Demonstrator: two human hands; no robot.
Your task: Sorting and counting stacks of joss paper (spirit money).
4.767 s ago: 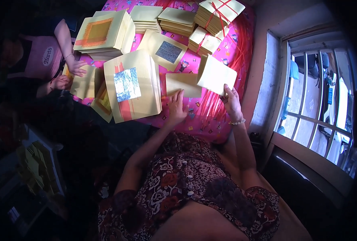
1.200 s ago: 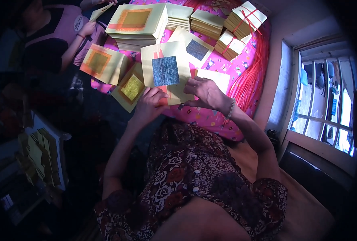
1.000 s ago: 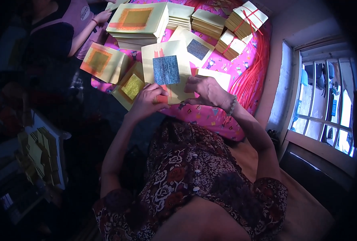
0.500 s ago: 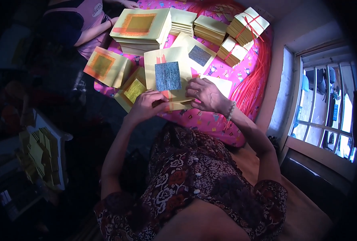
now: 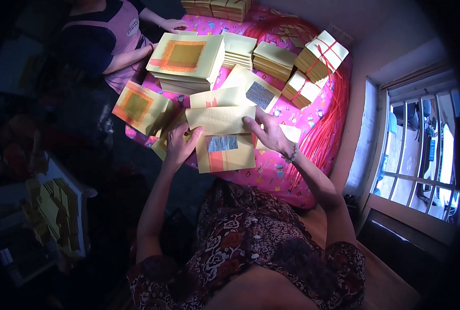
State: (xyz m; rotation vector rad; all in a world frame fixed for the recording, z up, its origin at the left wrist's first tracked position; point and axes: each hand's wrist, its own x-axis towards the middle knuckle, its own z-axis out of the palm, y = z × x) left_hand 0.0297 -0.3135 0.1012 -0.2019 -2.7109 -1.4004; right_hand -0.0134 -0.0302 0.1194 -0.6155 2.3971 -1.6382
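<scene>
Pinched at its left edge by my left hand [image 5: 179, 144] is a sheet of joss paper [image 5: 222, 121]. My right hand [image 5: 270, 134] grips the right edge, thumb on top. This sheet is bent up, its plain yellow underside showing in a band. Below that band shows a silver patch [image 5: 222, 143] with an orange stripe on yellow paper; whether it is the same sheet or one beneath, I cannot tell. Just beyond my hands lies another silver-patched sheet [image 5: 260, 94]. A folded piece with an orange and gold square [image 5: 137, 106] sits left of my left hand.
A tall stack of joss paper [image 5: 186, 57] stands on the pink patterned table cover [image 5: 271, 168]. Smaller piles [image 5: 273, 59] and red-tied bundles [image 5: 320, 54] are behind. Red strands [image 5: 325, 139] hang along the right. A co-worker's hand [image 5: 173, 25] is at the far left; a barred window [image 5: 416, 144] is at right.
The sheet's near part has been raised and turned away from me, covering most of the silver patch. My hands have moved to its side edges. The whole view has shifted slightly.
</scene>
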